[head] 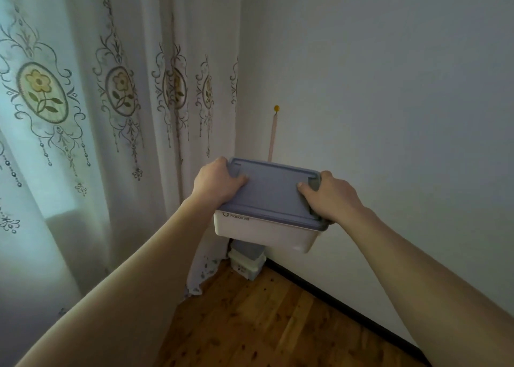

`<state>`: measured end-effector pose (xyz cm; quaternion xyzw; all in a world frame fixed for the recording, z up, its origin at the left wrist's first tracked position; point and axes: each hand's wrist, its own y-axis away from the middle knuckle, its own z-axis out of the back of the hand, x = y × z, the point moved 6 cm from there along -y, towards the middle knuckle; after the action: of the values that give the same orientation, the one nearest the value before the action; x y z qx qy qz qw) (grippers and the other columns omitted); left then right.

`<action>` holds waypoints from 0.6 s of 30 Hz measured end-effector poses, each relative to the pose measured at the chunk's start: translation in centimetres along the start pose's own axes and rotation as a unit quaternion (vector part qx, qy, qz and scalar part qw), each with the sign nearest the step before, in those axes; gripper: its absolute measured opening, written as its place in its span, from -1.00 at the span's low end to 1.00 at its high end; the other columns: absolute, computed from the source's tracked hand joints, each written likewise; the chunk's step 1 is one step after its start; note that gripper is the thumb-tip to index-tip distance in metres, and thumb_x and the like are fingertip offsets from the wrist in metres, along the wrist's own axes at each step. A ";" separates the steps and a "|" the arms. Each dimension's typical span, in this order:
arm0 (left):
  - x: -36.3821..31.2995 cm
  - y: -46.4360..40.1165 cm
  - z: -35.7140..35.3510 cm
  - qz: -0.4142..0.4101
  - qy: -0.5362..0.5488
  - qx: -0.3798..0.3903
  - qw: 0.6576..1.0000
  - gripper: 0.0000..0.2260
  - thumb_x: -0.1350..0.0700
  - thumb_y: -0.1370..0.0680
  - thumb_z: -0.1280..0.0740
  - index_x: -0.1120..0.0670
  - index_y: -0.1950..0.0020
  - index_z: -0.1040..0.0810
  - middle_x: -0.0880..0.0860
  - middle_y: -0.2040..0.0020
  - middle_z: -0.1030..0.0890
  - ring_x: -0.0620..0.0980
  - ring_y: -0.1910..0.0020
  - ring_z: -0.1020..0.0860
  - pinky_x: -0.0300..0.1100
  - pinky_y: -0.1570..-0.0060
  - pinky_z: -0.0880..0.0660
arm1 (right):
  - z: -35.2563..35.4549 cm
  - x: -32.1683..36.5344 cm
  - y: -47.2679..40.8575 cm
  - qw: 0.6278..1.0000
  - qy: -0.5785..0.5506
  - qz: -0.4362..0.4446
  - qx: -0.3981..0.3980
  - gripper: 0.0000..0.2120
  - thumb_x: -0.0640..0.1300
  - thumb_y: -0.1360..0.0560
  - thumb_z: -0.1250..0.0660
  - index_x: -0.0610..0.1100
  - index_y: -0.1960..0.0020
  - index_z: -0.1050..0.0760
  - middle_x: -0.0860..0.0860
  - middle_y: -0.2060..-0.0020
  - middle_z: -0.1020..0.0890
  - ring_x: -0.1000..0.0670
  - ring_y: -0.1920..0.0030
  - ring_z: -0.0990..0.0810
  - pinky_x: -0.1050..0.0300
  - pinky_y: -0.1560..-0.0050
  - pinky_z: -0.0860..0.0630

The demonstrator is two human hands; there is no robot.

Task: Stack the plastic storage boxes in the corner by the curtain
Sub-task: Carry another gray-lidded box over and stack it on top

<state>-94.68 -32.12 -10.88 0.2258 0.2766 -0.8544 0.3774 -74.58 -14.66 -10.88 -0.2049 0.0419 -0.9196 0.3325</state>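
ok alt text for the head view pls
Two bare hands, left and right, hold a white storage box with a blue-grey lid above another box in a corner beside a floral curtain.

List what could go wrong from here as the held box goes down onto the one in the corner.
1. The held box hides most of the lower box, so it may land off-centre and slide off.
2. The curtain hem hangs right beside the lower box and could get trapped between the two.
3. The left hand and right hand grip only the lid ends; if its latches aren't locked, the body may drop.
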 end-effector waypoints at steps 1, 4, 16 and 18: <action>0.3 -0.6 -0.4 -0.002 0.004 0.006 1.000 -0.46 -0.23 -0.46 -0.36 0.12 -0.25 -0.44 0.11 -0.09 -0.57 0.09 0.04 -0.49 -0.12 0.15 -0.37 | -0.3 0.1 -0.5 1.000 0.006 -0.003 0.001 -0.36 0.35 -0.52 -0.15 -0.15 -0.31 -0.35 -0.19 -0.07 -0.61 -0.22 0.00 -0.60 -0.05 0.01 -0.58; 1.1 -2.2 -1.3 0.002 0.022 0.022 1.000 -0.44 -0.22 -0.47 -0.37 0.14 -0.29 -0.42 0.12 -0.14 -0.56 0.04 0.08 -0.43 -0.13 0.16 -0.36 | -0.8 0.6 -2.2 1.000 0.022 -0.007 -0.002 -0.37 0.34 -0.52 -0.15 -0.16 -0.30 -0.36 -0.19 -0.06 -0.61 -0.21 0.00 -0.60 -0.02 0.04 -0.56; 3.8 -11.3 -5.4 0.006 0.005 0.032 0.999 -0.45 -0.23 -0.46 -0.36 0.12 -0.28 -0.43 0.10 -0.10 -0.56 0.03 0.10 -0.43 -0.12 0.14 -0.38 | -6.2 1.1 -11.2 1.000 -0.003 -0.007 -0.016 -0.33 0.35 -0.53 -0.13 -0.16 -0.37 -0.31 -0.19 -0.12 -0.60 -0.22 -0.08 -0.57 0.03 0.12 -0.43; 4.1 -13.6 -6.9 0.011 -0.005 0.039 0.999 -0.43 -0.24 -0.46 -0.36 0.11 -0.31 -0.41 0.10 -0.12 -0.56 0.01 0.11 -0.41 -0.12 0.17 -0.36 | -7.4 0.6 -13.2 1.000 -0.007 -0.010 -0.014 -0.32 0.35 -0.53 -0.12 -0.16 -0.39 -0.30 -0.17 -0.12 -0.60 -0.21 -0.07 -0.58 0.04 0.13 -0.43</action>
<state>-106.42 -22.20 -14.36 0.2388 0.2383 -0.8618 0.3788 -85.82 -5.28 -14.64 -0.2164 0.0502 -0.9209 0.3204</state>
